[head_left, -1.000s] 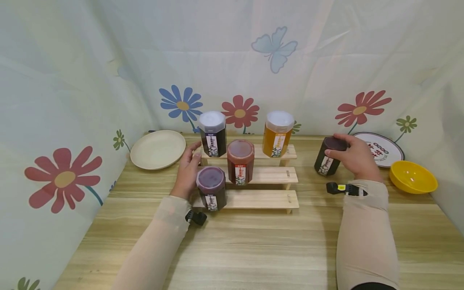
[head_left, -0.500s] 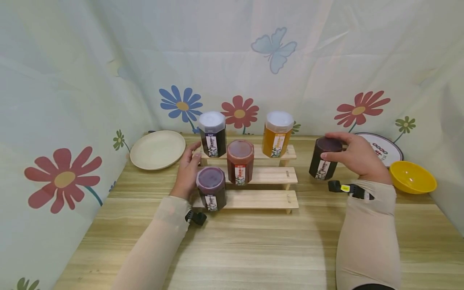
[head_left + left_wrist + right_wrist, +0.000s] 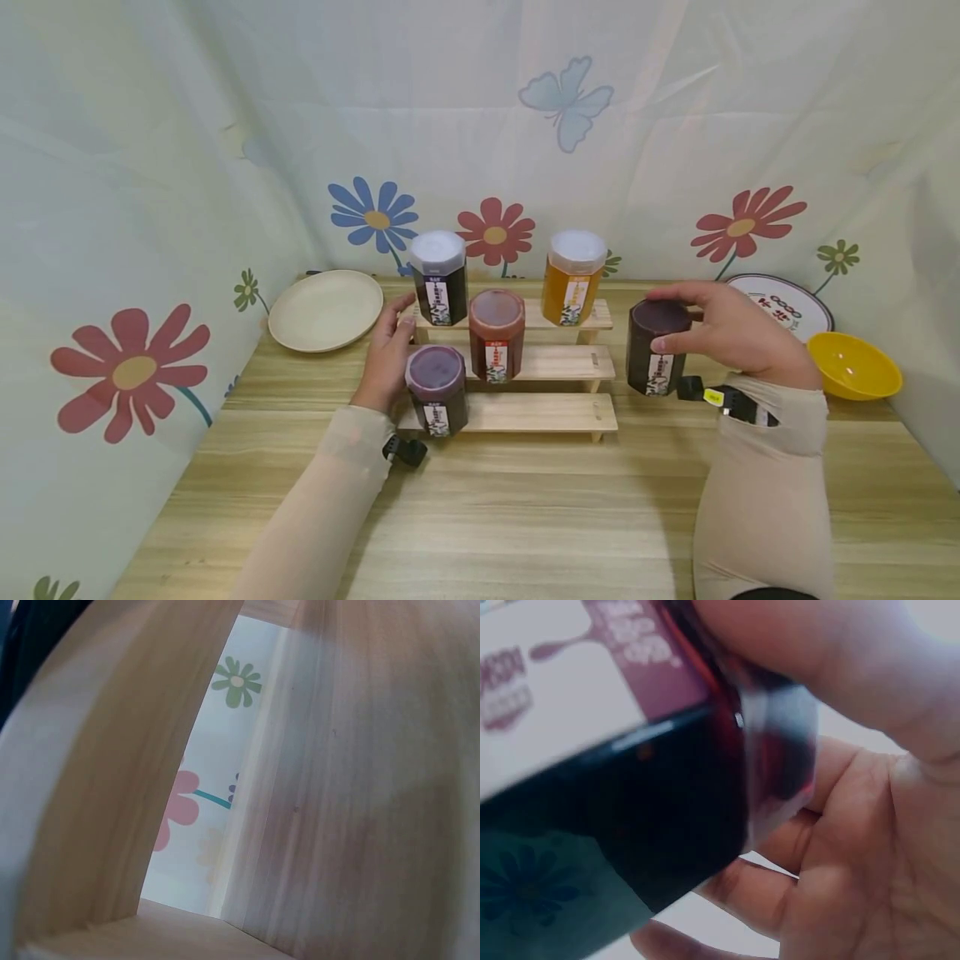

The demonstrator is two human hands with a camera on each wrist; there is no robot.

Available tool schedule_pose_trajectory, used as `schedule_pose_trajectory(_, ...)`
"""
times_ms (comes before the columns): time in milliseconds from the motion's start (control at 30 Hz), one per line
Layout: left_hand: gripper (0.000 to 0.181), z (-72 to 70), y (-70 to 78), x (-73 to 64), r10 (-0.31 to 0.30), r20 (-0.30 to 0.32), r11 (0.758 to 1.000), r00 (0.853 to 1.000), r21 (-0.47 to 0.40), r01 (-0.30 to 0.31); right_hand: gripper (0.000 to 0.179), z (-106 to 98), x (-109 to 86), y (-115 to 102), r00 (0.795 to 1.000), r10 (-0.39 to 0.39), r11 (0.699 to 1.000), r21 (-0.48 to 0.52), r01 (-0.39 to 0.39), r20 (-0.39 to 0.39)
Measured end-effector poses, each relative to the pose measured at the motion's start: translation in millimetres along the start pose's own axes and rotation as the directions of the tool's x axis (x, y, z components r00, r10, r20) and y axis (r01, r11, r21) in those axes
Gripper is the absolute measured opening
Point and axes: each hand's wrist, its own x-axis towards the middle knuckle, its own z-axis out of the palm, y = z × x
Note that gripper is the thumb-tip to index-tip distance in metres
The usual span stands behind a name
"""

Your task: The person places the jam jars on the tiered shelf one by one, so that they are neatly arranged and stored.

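My right hand (image 3: pixel 731 333) grips a dark hexagonal jar (image 3: pixel 637 358) by its maroon lid, thumb in front and fingers behind. The jar is right of a three-tier wooden stand (image 3: pixel 547 412); in the right wrist view, its dark body (image 3: pixel 675 795) and label fill the left side. My left hand (image 3: pixel 386 358) rests against the stand's left end, its fingers extended near the top tier. Close beside that hand, a purple-lidded jar (image 3: pixel 437 387) stands on the lowest tier. The left wrist view shows wooden boards (image 3: pixel 360 787) but no fingers.
A white-lidded dark jar (image 3: pixel 440 283) and an amber jar (image 3: pixel 575 279) occupy the top tier. On the middle tier is a red jar (image 3: pixel 497 333). A cream plate (image 3: pixel 326 310) lies left; a patterned plate (image 3: pixel 780 304) and yellow bowl (image 3: pixel 853 367) are right.
My right hand has carried the dark jar leftward and nearer to me, toward the stand's right end. The left hand and the other jars have stayed in place.
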Motion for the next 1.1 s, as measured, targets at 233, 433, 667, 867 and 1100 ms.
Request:
schedule_pose_trajectory(233,0.047,0.4,0.7,-0.1,0.005,-0.006,1.0,1.0,0.011,-0.004,0.073,4,-4.9,-16,0.996,-0.085,0.996,0.008,0.085,0.03)
schedule_pose_trajectory(433,0.047,0.4,2.0,-0.9,-0.005,0.0,1.0,1.0,0.005,0.005,0.07,8,-6.9,-26,0.988,-0.14,0.99,-0.015,0.141,0.057)
schedule_pose_trajectory(667,0.047,0.2,1.6,-1.6,-0.006,-0.003,1.0,1.0,-0.002,0.006,0.067,10,-7.9,-35,0.978,-0.185,0.981,-0.038,0.189,0.098)
schedule_pose_trajectory(867,0.047,0.4,1.4,-1.3,0.003,-0.003,1.0,1.0,0.0,-0.003,0.067,14,-6.8,-40,0.973,-0.196,0.978,-0.056,0.203,0.119)
schedule_pose_trajectory(1100,0.047,0.3,0.9,-1.1,0.01,-0.004,1.0,1.0,0.002,-0.01,0.065,18,-5.4,-43,0.965,-0.201,0.977,-0.034,0.21,0.166)
